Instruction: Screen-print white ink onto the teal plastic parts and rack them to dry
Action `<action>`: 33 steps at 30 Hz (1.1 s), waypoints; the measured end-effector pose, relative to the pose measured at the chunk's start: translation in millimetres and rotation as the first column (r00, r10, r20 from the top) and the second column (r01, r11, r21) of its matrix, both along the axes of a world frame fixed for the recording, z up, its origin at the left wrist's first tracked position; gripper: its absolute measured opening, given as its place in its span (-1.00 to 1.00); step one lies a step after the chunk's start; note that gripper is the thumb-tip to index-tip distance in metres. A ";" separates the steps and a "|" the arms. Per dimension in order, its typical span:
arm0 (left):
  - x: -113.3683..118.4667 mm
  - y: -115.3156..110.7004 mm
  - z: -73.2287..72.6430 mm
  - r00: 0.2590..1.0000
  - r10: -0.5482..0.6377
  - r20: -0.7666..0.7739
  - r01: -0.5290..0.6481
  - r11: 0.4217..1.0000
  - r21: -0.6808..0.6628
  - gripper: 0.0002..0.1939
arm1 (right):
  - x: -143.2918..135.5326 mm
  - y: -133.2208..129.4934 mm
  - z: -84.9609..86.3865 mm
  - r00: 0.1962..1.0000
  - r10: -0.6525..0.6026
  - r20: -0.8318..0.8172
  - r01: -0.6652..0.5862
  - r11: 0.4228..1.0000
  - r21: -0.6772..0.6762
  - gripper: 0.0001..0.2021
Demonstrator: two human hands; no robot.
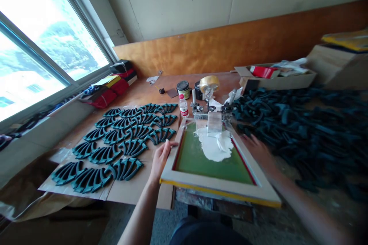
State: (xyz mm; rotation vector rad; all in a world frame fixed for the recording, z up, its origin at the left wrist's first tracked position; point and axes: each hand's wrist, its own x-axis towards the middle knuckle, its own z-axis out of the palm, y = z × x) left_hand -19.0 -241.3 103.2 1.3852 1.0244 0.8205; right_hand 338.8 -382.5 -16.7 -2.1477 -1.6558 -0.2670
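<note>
A screen printing frame (221, 185) with a green mesh (189, 160) lies in front of me, held at its far end by a metal clamp (198, 115). White ink (214, 147) is pooled on the mesh, and a squeegee block (214, 122) stands at its far edge. My left hand (161, 159) grips the frame's left side, its lower fingers partly hidden. Beyond the right side, my right hand (255, 149) is stretched out with fingers apart, somewhat blurred, close to a heap of dark green curved parts (276, 122). Nothing shows in it.
Rows of dark green parts (112, 149) lie on cardboard (129, 193) at the left. A bottle with a red cap (183, 107), a tin (183, 89) and a tape roll (209, 83) stand behind the frame. An open carton (290, 80) sits at the back right.
</note>
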 end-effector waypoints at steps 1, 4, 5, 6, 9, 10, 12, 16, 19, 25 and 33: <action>-5.7 -6.1 -17.0 0.998 -0.032 -0.050 0.031 0.999 -0.026 -0.40 | 9.4 1.5 10.3 0.999 -0.032 -0.005 0.032 0.999 0.043 -0.47; -12.2 -16.2 -67.2 0.981 -0.072 -0.177 0.063 0.996 -0.055 -0.30 | 5.9 21.1 49.5 1.000 0.000 0.030 -0.005 0.988 0.155 -0.45; -11.8 -16.9 -81.4 0.972 -0.070 -0.226 0.060 0.997 -0.050 -0.27 | -4.2 31.4 62.7 0.997 0.044 0.069 -0.054 0.987 0.154 -0.42; -10.9 -16.6 -93.5 0.959 -0.065 -0.276 0.057 0.998 -0.038 -0.28 | -16.7 42.1 74.5 0.989 0.091 0.113 -0.105 0.987 0.123 -0.41; -8.2 -12.8 -115.8 0.912 -0.073 -0.403 0.084 0.996 0.009 -0.37 | -54.4 68.2 94.8 0.967 0.203 0.152 -0.193 0.978 -0.081 -0.58; -8.0 -11.5 -119.3 0.898 -0.079 -0.433 0.098 0.995 0.022 -0.40 | -64.1 72.4 95.7 0.966 0.222 0.132 -0.201 0.967 -0.156 -0.69; -8.5 -10.1 -122.9 0.881 -0.083 -0.466 0.117 0.992 0.044 -0.44 | -78.8 72.2 89.7 0.965 0.249 0.086 -0.218 0.939 -0.267 -0.89; -9.6 -10.8 -125.7 0.887 -0.070 -0.457 0.108 0.993 0.057 -0.45 | -98.0 42.7 64.6 0.928 0.361 0.088 -0.326 0.905 -0.275 -0.82; -9.1 -11.9 -127.7 0.896 -0.067 -0.439 0.097 0.994 0.046 -0.46 | -103.5 15.9 58.2 0.832 0.549 0.080 -0.516 0.820 -0.249 -0.81; -8.2 -13.2 -127.9 0.910 -0.075 -0.409 0.098 0.995 0.036 -0.46 | -89.6 14.7 79.4 0.766 0.637 -0.090 -0.634 0.725 -0.269 -0.83; -6.8 -13.1 -122.7 0.934 -0.024 -0.357 0.017 1.000 -0.022 -0.45 | -101.3 -2.1 53.5 0.788 0.616 0.007 -0.614 0.786 -0.072 -0.78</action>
